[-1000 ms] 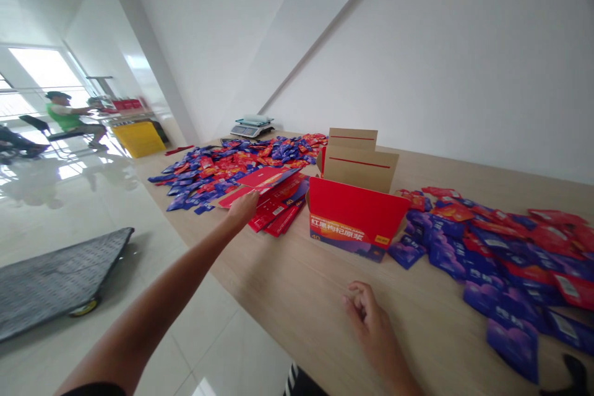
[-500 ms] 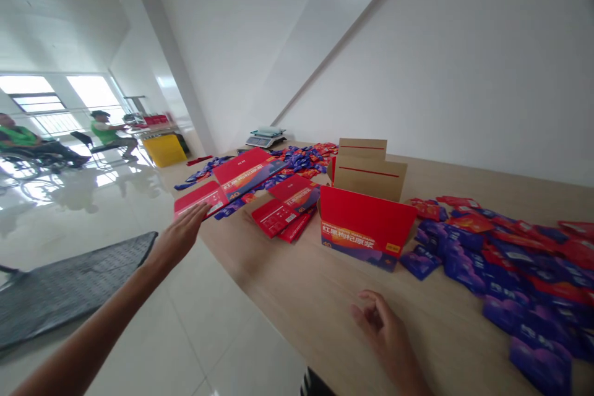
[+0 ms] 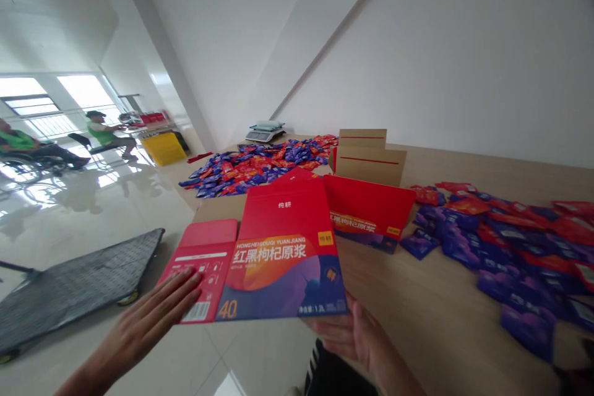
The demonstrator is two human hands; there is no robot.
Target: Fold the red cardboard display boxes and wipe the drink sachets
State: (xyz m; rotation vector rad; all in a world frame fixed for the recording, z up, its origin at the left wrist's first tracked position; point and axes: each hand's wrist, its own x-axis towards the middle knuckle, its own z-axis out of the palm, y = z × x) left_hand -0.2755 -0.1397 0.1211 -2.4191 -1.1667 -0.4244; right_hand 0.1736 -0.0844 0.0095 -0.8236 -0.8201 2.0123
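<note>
A partly unfolded red and purple carton [image 3: 283, 260] is held up in front of me, tilted, over the table's near edge. My left hand [image 3: 153, 315] is on its narrower side panel, fingers straight across the front and thumb hidden. My right hand [image 3: 359, 331] grips the lower right corner, with fingers under the bottom edge. Behind it stands an open red carton [image 3: 371, 210] with its brown flaps raised. Another flat red carton [image 3: 297, 176] is mostly covered by the one I hold.
Red and purple sachets [image 3: 501, 247] are heaped at the right; a larger sachet pile [image 3: 250, 164] spreads across the far left of the table. A scale [image 3: 264, 133] stands at the back. On the floor are a grey platform cart [image 3: 93, 284] and, farther off, two seated people [image 3: 104, 130].
The held carton has come from the left toward me and turned its printed front to view. My right hand has moved from above the table onto its right corner.
</note>
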